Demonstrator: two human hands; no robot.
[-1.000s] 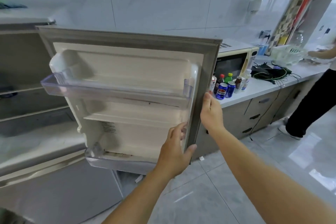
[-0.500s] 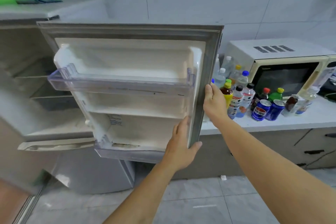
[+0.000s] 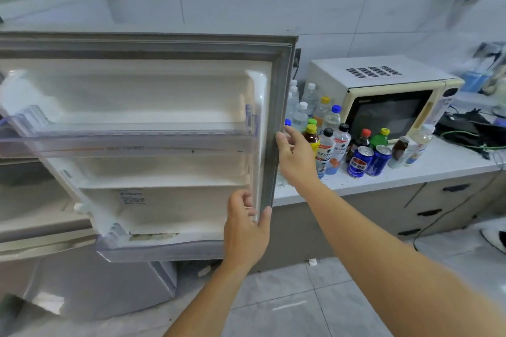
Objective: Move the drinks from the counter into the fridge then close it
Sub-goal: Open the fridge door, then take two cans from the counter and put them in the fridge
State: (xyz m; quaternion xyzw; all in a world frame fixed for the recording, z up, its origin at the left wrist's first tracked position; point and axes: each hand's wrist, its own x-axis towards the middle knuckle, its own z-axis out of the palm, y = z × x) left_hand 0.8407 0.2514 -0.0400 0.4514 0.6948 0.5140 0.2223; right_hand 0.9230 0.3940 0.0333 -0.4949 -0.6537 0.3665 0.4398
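Head view: the fridge door is seen swung wide open, its inner side turned to the camera.
Left hand: the door's free edge is gripped low down, thumb on the grey seal, fingers curled onto the inner liner.
Right hand: the same edge is touched higher up with nearly straight fingers; nothing is held.
Drinks: a tight cluster of bottles and two blue cans is stood on the worktop, just right of the door edge, in front of the microwave.
Handling: the bottles are judged light and stiff, though possibly slippery; each is best taken round the body, below the cap. The cans are judged easily dented and best gripped round the middle. Neighbours may be toppled, so packed are they.
Door shelves: clear, with nothing seen in them.
Room: white tiled wall, pale tiled floor, drawers under the worktop, cables at the far right.
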